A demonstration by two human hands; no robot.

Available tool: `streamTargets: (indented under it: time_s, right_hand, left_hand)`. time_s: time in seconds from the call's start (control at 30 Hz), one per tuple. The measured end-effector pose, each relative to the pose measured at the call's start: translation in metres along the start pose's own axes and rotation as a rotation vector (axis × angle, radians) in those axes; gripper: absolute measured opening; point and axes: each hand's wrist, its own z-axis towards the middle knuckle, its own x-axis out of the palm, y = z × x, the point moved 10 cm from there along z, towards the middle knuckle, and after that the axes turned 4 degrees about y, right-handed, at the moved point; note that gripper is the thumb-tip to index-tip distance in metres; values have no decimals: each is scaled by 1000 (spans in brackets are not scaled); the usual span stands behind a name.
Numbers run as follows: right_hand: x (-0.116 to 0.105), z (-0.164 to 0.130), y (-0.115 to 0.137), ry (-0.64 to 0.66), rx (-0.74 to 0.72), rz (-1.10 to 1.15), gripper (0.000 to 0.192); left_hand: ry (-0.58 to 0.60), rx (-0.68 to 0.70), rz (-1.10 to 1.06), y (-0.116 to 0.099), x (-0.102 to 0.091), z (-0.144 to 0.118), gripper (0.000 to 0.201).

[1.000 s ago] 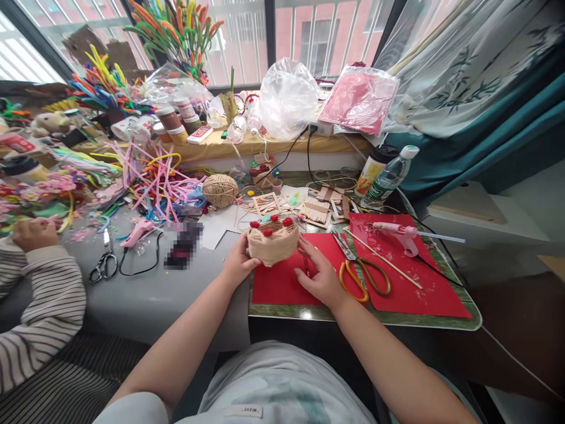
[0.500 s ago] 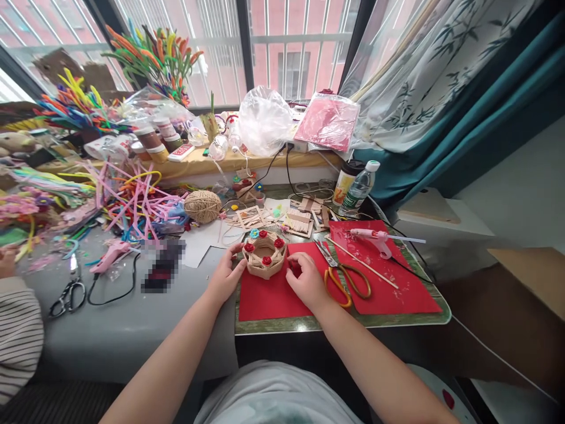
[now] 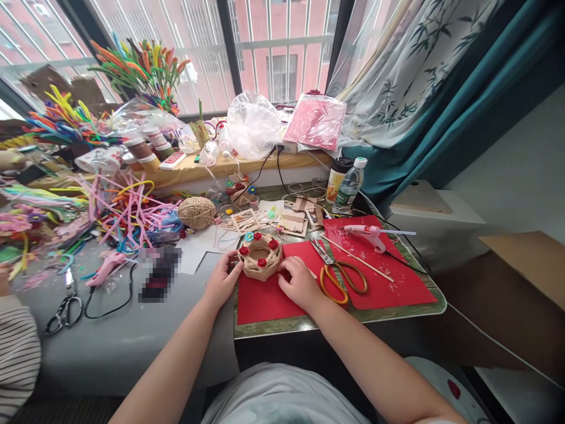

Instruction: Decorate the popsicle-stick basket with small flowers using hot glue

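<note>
At frame centre, my left hand (image 3: pixel 222 282) rests loosely open against the twine-wrapped bowl (image 3: pixel 261 272); my right hand (image 3: pixel 301 284) curls beside it, grip unclear.

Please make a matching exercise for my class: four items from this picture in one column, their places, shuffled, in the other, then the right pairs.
Things
1. Ball of twine
2. Rose-trimmed basket
3. Clear bottle
4. Orange-handled scissors

Places
A. Between the left hand and right hand
B. Beside the dark-lidded cup
C. On red paper, right of both hands
D. Right of the tangled pink stems

Pairs: 1-D, 2-A, 3-B, 4-C
</note>
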Motion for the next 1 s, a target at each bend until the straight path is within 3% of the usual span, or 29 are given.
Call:
streamTargets:
  time_s: [0.13,0.17,0.23,0.3,0.4,0.47,0.57,0.77,1.0]
  right_hand:
    - [-13,-6,-4,-108,35,82,33]
    - [-15,-6,-5,-112,53,117,45]
    - [-11,-1,-7,-55,110,179,79]
    - [-1,10,-7,55,170,223,115]
    - [13,32,-2,191,176,258,146]
    - [18,43,-2,227,159,275,149]
    - [23,50,-7,227,135,313,144]
    - [28,48,-14,188,98,315,149]
    - [33,46,-12,169,47,270,154]
  left_hand:
    - [-104,164,-40,-33,-24,7,57]
    - [-64,203,-32,-43,-26,11,66]
    - [125,237,80,-56,-18,22,108]
    - [308,179,209,-53,-8,32,140]
    - [451,88,263,-35,5,42,159]
    - [492,58,248,-22,14,45,163]
    - [458,80,213,-13,22,47,160]
    - [378,121,86,-21,29,49,135]
    - [348,155,156,-17,26,48,132]
